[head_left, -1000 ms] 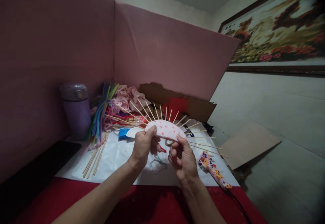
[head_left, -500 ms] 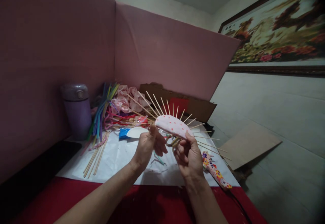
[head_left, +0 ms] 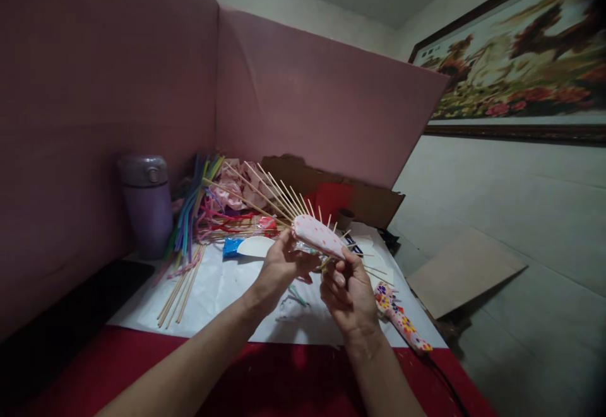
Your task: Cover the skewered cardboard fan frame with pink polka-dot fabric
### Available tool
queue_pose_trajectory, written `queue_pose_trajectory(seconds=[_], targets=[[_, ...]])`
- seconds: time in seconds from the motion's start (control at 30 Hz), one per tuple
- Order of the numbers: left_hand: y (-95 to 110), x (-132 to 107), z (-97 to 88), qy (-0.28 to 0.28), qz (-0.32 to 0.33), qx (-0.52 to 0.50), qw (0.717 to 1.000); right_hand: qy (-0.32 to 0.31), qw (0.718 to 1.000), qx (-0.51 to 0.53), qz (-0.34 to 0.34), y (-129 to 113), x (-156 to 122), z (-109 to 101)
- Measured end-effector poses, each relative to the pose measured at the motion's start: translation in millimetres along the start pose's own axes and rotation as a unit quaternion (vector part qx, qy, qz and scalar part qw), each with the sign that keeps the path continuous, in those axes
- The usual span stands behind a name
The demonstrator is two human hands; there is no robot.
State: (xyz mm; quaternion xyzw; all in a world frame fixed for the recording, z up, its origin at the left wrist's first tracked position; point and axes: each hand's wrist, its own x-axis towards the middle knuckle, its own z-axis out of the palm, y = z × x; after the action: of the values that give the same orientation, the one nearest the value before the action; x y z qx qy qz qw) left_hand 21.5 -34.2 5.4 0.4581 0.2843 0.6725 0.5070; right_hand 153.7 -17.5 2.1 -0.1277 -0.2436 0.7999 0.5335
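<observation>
Above the table I hold a half-round padded craft piece (head_left: 318,233), covered in white cloth with pinkish-red dots. Thin wooden sticks (head_left: 255,191) fan out from its curved edge. Its right end is pinched between the thumb and fingers of my right hand (head_left: 349,287). My left hand (head_left: 280,264) grips the left end, thumb at the edge and fingers partly hidden beneath. Below the hands, a small green strip (head_left: 297,295) lies on the white sheet. A white half-round piece (head_left: 255,246) rests by a blue packet (head_left: 231,248) left of my hands.
A purple bottle (head_left: 146,209) stands left, beside colourful pipe cleaners (head_left: 188,205) and loose sticks (head_left: 180,294). Pink cloth (head_left: 250,183) and cardboard (head_left: 379,201) are behind. At right lies a flower-patterned glue gun (head_left: 402,322) with a cord. A dark flat object (head_left: 108,284) borders the white sheet.
The craft piece has tilted and turned, its sticks now leaning more to the left. My left hand, earlier beside its left end with fingers loose, has closed on that end.
</observation>
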Motion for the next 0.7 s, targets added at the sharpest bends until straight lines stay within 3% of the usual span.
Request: queue_pose_trajectory(seconds=[0.13, 0.33, 0.47, 0.7], targets=[[-5.8, 2.5, -6.6, 0.056, -0.001, 0.014, 0.998, -0.061, 0.998, 0.027, 0.002, -5.2, 1.5, -5.0], [-11.5, 21.2, -36.8, 0.169, -0.020, 0.044, 0.984, -0.134, 0.989, 0.038, -0.048, -19.1, 3.0, -8.9], [-13.1, 28.8, -49.1, 0.229, -0.018, 0.081, 0.970, -0.153, 0.981, 0.043, -0.110, -24.9, 1.2, -9.8], [-15.4, 37.3, -65.3, 0.330, 0.014, 0.133, 0.934, -0.181, 0.966, 0.115, -0.144, -31.3, -2.6, -12.1]])
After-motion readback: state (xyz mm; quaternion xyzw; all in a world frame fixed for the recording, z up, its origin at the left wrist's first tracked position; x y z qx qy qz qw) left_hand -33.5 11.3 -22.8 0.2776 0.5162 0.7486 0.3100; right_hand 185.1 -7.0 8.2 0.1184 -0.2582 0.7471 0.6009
